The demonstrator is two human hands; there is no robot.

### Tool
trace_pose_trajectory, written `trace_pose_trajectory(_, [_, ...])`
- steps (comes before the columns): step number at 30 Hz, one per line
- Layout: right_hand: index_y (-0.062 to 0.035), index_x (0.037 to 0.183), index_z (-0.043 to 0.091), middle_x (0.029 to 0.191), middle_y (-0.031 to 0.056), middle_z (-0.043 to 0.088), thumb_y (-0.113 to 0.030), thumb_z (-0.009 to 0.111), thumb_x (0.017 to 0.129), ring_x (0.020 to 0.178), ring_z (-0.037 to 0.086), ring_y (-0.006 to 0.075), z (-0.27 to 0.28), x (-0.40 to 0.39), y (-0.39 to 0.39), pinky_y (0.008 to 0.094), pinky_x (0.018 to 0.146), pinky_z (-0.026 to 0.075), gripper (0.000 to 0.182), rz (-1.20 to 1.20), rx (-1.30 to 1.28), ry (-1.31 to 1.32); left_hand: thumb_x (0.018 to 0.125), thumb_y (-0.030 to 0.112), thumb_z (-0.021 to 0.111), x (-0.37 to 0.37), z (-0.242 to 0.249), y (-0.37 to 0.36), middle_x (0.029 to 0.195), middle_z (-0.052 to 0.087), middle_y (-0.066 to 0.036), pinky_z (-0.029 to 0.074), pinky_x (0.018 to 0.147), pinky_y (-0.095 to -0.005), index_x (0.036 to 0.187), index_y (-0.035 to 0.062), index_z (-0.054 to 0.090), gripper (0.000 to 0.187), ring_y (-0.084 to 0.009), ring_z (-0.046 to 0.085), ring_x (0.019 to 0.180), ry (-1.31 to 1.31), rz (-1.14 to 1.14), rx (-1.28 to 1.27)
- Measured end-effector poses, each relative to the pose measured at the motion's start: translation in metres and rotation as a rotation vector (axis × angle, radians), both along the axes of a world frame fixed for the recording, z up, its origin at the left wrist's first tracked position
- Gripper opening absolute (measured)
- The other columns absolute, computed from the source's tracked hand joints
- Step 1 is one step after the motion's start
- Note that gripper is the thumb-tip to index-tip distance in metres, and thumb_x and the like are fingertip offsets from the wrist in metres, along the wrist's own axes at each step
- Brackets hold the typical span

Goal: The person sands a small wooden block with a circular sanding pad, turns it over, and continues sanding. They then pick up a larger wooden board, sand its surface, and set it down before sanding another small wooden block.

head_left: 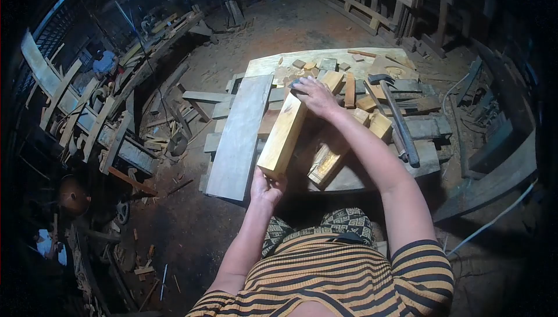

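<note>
A long squared block of yellowish wood [283, 134] slants over the worktable. My left hand [268, 186] is wrapped round its near lower end. At the far end my right hand [314, 95] presses down on top, its fingers closed over a small dark bluish piece [297, 84] that is mostly hidden. Left of the block lies a wide pale board [240, 136]. To the right rests another wooden block [330, 163] with a rough, partly hollowed face.
A hammer [381, 78] and a long dark metal-and-wood tool [401, 125] lie at the table's right. Small offcuts [299, 63] sit at the back. Wooden racks [372, 0] stand behind; a person [105, 63] is at the far left.
</note>
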State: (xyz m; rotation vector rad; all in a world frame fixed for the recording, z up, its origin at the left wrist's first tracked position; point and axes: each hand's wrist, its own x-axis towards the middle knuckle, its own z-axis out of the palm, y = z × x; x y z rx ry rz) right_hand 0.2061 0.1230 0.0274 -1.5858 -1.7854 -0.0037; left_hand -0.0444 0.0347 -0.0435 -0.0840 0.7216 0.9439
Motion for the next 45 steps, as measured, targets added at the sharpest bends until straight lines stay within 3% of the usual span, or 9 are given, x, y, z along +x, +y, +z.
trace_pose_trajectory(10, [-0.0120,0.102,0.058,0.102,0.0087,0.057,-0.012,0.053,0.073,0.099,0.052,0.0282,0.005,-0.090,-0.092,0.0479,0.081,0.039,0.029,0.531,0.483,-0.102,0.089,0.033,0.055,0.005,0.011,-0.004,0.099,0.062,-0.006,0.056,0.056,-0.0282,0.110,0.0088,0.054,0.031,-0.0188,0.064,0.079,-0.078,0.012,0.079])
trace_pose_trajectory(13, [-0.0142,0.103,0.058,0.111,0.0065,0.054,-0.025,0.054,0.083,0.110,0.047,0.0295,0.006,-0.051,-0.041,0.0466,0.088,0.037,0.023,0.228,0.244,-0.011,0.091,0.048,0.046,-0.013,-0.019,0.007,0.111,0.058,-0.006,0.055,0.062,-0.0351,0.118,0.0125,0.051,0.045,-0.0192,0.060,0.093,-0.181,-0.160,0.070])
trace_pose_trajectory(16, [-0.0172,0.125,0.053,0.136,0.0129,0.043,-0.030,0.053,0.088,0.130,0.032,0.0334,-0.016,-0.033,0.007,0.0461,0.107,0.025,0.039,-0.012,0.115,0.095,0.089,0.067,0.021,0.008,0.023,-0.017,0.116,0.051,-0.006,0.045,0.080,-0.0555,0.125,0.0206,0.047,0.064,-0.0245,0.051,0.100,0.463,-0.329,0.242])
trace_pose_trajectory(20, [-0.0161,0.128,0.052,0.139,0.0141,0.041,-0.026,0.051,0.090,0.132,0.030,0.0354,-0.018,-0.050,0.023,0.0407,0.109,0.023,0.039,-0.070,0.166,0.250,0.084,0.075,0.012,0.015,0.023,-0.030,0.122,0.050,-0.008,0.040,0.089,-0.0541,0.136,0.0173,0.037,0.082,-0.0267,0.051,0.105,0.591,-0.270,0.419])
trace_pose_trajectory(27, [-0.0138,0.128,0.051,0.139,0.0152,0.041,-0.028,0.051,0.089,0.131,0.030,0.0358,-0.018,-0.064,0.024,0.0404,0.109,0.024,0.041,0.086,0.193,0.418,0.077,0.081,0.027,0.015,0.030,-0.028,0.115,0.055,-0.012,0.054,0.064,-0.0331,0.134,0.0056,0.035,0.095,-0.0228,0.062,0.088,0.525,-0.326,0.807])
trace_pose_trajectory(33, [-0.0112,0.128,0.051,0.137,0.0161,0.042,-0.020,0.053,0.088,0.131,0.032,0.0349,-0.027,-0.086,-0.041,0.0413,0.110,0.023,0.041,0.367,0.135,0.355,0.078,0.077,0.034,0.005,0.025,-0.022,0.123,0.049,-0.016,0.054,0.064,-0.0502,0.134,0.0117,0.036,0.086,-0.0348,0.057,0.101,0.294,-0.331,0.664])
trace_pose_trajectory(37, [-0.0119,0.129,0.051,0.139,0.0160,0.041,-0.017,0.056,0.084,0.132,0.033,0.0335,-0.027,-0.102,-0.100,0.0436,0.110,0.024,0.046,0.719,0.192,0.123,0.083,0.072,0.031,0.000,0.017,-0.021,0.137,0.039,-0.010,0.038,0.100,-0.0485,0.139,0.0176,0.032,0.077,-0.0296,0.041,0.125,-0.016,-0.159,0.607])
trace_pose_trajectory(41, [-0.0109,0.124,0.053,0.135,0.0138,0.044,-0.006,0.060,0.067,0.131,0.034,0.0329,-0.038,-0.093,-0.070,0.0430,0.109,0.028,0.057,0.927,0.254,0.098,0.083,0.071,0.030,-0.014,0.010,-0.013,0.130,0.046,-0.010,0.046,0.084,-0.0523,0.135,0.0168,0.037,0.075,-0.0317,0.050,0.112,-0.217,-0.187,0.546])
trace_pose_trajectory(45, [-0.0115,0.130,0.048,0.139,0.0141,0.040,-0.020,0.044,0.090,0.133,0.030,0.0316,-0.043,-0.066,0.017,0.0398,0.112,0.020,0.041,0.495,0.077,-0.012,0.082,0.069,0.032,-0.006,0.028,-0.018,0.121,0.054,-0.011,0.048,0.067,-0.0477,0.130,0.0149,0.044,0.074,-0.0317,0.056,0.100,-0.061,-0.229,0.516])
